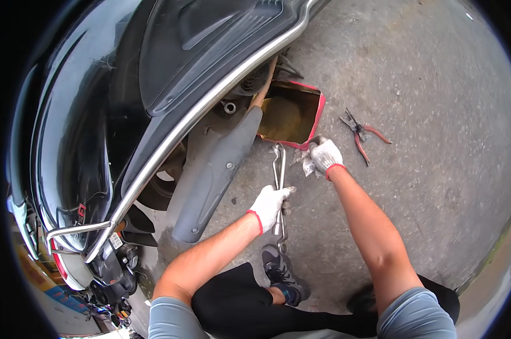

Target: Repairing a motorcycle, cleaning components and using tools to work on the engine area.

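Note:
My left hand point(269, 204), in a white work glove with a red cuff, is closed around a pair of long metal wrenches point(281, 164). They stick out above and below the fist. The matching glove is on my right hand point(325, 153), its fingers curled at the near right corner of a red-rimmed open container point(321, 110). Some brownish liquid appears to lie inside it. Crumpled whitish scraps point(308, 167) show beside that hand. Whether the fingers grip the rim, the scraps or something else is hidden.
To the left stands a black motor scooter point(125, 101) with a chrome side rail point(210, 99) and a grey exhaust muffler point(218, 175). Red-handled pliers point(360, 134) lie on the concrete floor point(436, 147) to the right. My shoe point(281, 271) is below the wrenches.

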A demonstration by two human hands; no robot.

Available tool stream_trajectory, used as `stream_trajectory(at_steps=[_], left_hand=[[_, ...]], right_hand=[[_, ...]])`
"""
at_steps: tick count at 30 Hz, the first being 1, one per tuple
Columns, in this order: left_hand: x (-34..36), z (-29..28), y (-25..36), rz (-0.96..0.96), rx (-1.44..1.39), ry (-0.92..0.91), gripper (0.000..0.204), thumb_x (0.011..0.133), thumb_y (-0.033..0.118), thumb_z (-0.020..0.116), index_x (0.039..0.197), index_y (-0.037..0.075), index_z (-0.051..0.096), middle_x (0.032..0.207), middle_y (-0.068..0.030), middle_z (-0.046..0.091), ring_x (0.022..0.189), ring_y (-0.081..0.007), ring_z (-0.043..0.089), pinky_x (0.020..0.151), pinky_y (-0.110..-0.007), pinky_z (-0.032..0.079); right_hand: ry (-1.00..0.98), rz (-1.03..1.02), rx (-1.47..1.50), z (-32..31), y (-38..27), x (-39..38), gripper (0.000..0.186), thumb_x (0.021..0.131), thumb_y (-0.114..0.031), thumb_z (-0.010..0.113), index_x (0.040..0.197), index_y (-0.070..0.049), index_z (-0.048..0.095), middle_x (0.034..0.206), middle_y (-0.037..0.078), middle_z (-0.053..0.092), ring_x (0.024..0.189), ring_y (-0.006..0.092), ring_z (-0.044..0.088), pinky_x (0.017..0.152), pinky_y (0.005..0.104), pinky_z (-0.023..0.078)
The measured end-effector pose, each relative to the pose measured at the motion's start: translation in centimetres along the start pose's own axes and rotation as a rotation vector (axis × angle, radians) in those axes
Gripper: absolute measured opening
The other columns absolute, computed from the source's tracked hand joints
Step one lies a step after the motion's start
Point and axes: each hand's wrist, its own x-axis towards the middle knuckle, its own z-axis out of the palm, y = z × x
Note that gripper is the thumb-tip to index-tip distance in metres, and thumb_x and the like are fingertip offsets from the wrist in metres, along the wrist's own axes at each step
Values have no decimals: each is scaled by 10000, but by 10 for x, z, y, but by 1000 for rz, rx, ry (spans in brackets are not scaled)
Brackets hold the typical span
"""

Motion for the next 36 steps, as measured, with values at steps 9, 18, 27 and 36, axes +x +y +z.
stream_trajectory(at_steps=[9, 18, 27, 36], left_hand=[[8, 22, -5, 155, 137, 41, 190, 830, 182, 669, 768, 35, 566, 611, -24, 531, 510, -119, 493, 472, -301, 402], [11, 21, -3, 469, 394, 68, 358, 986, 298, 455, 1035, -42, 555, 838, -87, 608, 741, -167, 536, 665, -346, 448], [-19, 26, 32, 507, -145, 15, 298, 1002, 350, 424, 891, 81, 487, 699, 6, 452, 537, -63, 395, 446, -232, 333], [-26, 9, 36, 544, 375, 130, 224, 961, 268, 512, 887, 57, 522, 669, 5, 505, 549, -86, 469, 497, -264, 407]], right_hand=[[-268, -266, 73, -39, -18, -71, 425, 905, -355, 543, 1176, -37, 620, 1107, 187, 657, 1055, 297, 614, 906, 372, 471], [-280, -101, 303, -66, -59, -89, 430, 913, -349, 567, 1156, 2, 620, 920, 136, 678, 861, 199, 633, 815, 316, 480], [-245, -116, 631, -110, -56, -76, 311, 949, -325, 546, 895, -27, 615, 786, 3, 583, 725, 94, 508, 654, 268, 418], [228, -627, -153, -120, -36, -76, 224, 868, -187, 579, 1073, -99, 598, 763, 178, 646, 712, 385, 629, 649, 477, 488]])
